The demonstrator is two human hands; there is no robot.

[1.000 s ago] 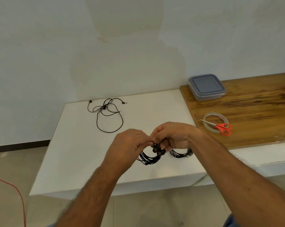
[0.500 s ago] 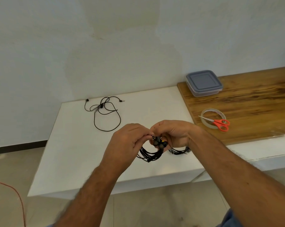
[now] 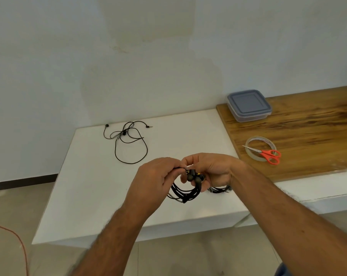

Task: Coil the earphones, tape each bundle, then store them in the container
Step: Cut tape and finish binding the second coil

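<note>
Both hands hold a coiled black earphone bundle [image 3: 185, 193] above the front of the white table [image 3: 89, 186]. My left hand [image 3: 154, 176] pinches the coil's top with curled fingers. My right hand [image 3: 212, 170] grips the same spot from the right, the earbuds showing between the two hands. A second coiled bundle [image 3: 220, 189] lies on the table, partly hidden under my right wrist. Loose, uncoiled earphones [image 3: 128, 142] lie at the table's back left. The clear tape roll [image 3: 261, 149] and the lidded container [image 3: 249, 105] sit on the wooden counter [image 3: 318, 132].
Orange-handled scissors [image 3: 268, 155] lie across the tape roll. The wooden counter adjoins the white table on the right, against the pale wall. An orange cable [image 3: 19, 244] runs over the tiled floor at lower left.
My hands have stayed together on the coil, with only small finger shifts at its top. The view has shifted slightly.
</note>
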